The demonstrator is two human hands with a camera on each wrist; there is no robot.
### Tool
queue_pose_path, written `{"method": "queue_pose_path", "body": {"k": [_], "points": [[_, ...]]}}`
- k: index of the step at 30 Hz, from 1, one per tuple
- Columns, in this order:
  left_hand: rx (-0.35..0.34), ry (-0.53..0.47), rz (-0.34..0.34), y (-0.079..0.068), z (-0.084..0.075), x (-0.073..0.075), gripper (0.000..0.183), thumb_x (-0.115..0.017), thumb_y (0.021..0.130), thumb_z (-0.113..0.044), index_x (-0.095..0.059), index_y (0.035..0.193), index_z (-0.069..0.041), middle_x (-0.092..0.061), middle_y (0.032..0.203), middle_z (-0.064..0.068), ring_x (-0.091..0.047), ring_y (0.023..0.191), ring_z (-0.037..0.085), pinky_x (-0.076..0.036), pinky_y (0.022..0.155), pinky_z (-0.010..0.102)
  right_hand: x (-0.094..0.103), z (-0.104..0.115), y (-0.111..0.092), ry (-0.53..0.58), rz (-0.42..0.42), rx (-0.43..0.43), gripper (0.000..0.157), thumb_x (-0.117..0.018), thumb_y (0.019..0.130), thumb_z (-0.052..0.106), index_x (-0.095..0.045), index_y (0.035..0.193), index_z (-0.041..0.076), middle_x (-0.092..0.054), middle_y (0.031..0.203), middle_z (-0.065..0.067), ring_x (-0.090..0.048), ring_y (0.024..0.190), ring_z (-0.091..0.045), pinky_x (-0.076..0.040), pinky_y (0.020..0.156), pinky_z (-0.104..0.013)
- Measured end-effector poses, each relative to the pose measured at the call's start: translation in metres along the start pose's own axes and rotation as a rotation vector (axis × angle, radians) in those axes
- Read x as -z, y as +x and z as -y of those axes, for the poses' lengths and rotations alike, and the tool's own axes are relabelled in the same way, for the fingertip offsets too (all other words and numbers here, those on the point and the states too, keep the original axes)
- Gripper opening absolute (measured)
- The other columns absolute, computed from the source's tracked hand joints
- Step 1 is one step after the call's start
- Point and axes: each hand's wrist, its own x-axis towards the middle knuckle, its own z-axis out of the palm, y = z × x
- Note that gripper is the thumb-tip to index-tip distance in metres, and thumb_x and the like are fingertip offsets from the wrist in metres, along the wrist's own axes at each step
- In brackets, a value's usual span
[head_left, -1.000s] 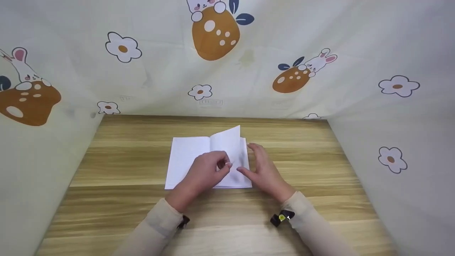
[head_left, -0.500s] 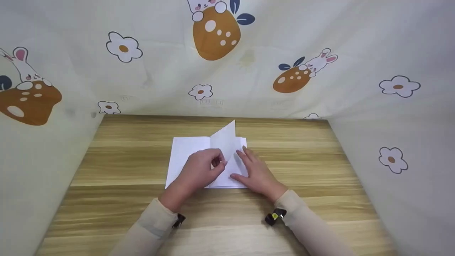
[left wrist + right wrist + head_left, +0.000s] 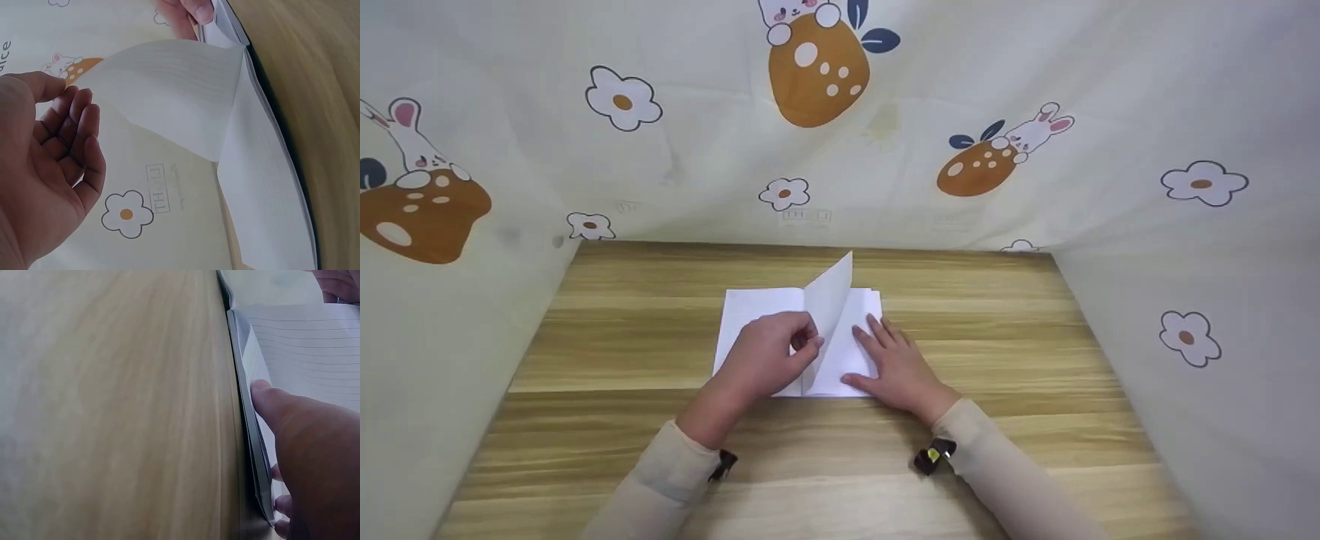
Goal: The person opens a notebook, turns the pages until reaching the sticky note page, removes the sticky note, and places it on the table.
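Note:
An open notebook (image 3: 757,304) with white pages lies on the wooden table. My left hand (image 3: 769,352) pinches the edge of one raised page (image 3: 829,300) between thumb and fingertips, over the left half of the notebook. In the left wrist view that page (image 3: 174,90) curves up from the spine to the thumb and fingertips. My right hand (image 3: 900,367) rests on the right-hand pages with its fingers spread. In the right wrist view the thumb (image 3: 273,402) presses near the notebook's lower edge, and ruled lines show on the lifted page (image 3: 315,354).
The wood-grain table (image 3: 1005,337) surrounds the notebook on all sides. A pale cloth (image 3: 697,165) printed with rabbits and flowers hangs behind it and along both sides. A dark strap with a small device (image 3: 936,456) sits at the right wrist.
My left hand has moved left, drawing the raised page over from the right side toward the left. My right hand has shifted left and come down onto the right-hand pages.

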Motion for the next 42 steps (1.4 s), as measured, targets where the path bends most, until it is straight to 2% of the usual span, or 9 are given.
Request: {"method": "queue_pose_path", "body": {"k": [6,12,16,31,42], "points": [[0.017,0.02,0.004,-0.004,0.007,0.013,0.014,-0.077,0.1,-0.02,-0.071,0.088,-0.019,-0.065,0.078,-0.012,-0.061,0.074,0.013,-0.054,0.07,0.036,0.002,0.001,0.001,0.007,0.04,-0.025,0.093,-0.063,0.102,0.071,-0.042,0.171,0.013,-0.027,0.18,-0.02,-0.025,0.165,-0.047,-0.026,0.129,-0.069],[0.083,0.012,0.085,-0.009,0.014,0.028,0.017,-0.077,0.102,-0.021,-0.071,0.087,-0.016,-0.063,0.074,-0.009,-0.057,0.069,0.012,-0.053,0.067,0.035,0.003,0.0,0.001,0.008,0.051,-0.026,0.095,-0.063,0.102,0.073,-0.041,0.172,0.014,-0.025,0.181,-0.02,-0.023,0.166,-0.047,-0.026,0.128,-0.069],[0.114,0.006,0.109,-0.013,0.018,0.036,0.017,-0.075,0.103,-0.019,-0.071,0.087,-0.014,-0.063,0.074,-0.006,-0.057,0.069,0.013,-0.052,0.066,0.035,0.003,0.0,0.001,0.007,0.065,-0.031,0.096,-0.061,0.102,0.074,-0.039,0.173,0.015,-0.023,0.181,-0.018,-0.021,0.167,-0.044,-0.025,0.13,-0.067],[0.195,0.02,0.193,-0.022,0.022,0.054,0.018,-0.074,0.103,-0.018,-0.069,0.087,-0.012,-0.061,0.074,-0.001,-0.055,0.068,0.017,-0.049,0.064,0.036,0.003,-0.002,0.0,0.02,0.06,-0.021,0.096,-0.061,0.102,0.074,-0.037,0.174,0.014,-0.022,0.182,-0.019,-0.021,0.167,-0.044,-0.024,0.13,-0.068],[0.19,0.051,0.206,-0.029,0.029,0.067,0.017,-0.071,0.101,-0.014,-0.069,0.085,-0.008,-0.055,0.069,-0.002,-0.05,0.064,0.016,-0.045,0.062,0.035,0.004,0.0,0.0,0.034,0.039,-0.011,0.092,-0.065,0.102,0.069,-0.042,0.171,0.012,-0.026,0.18,-0.021,-0.025,0.165,-0.048,-0.025,0.128,-0.069]]}}
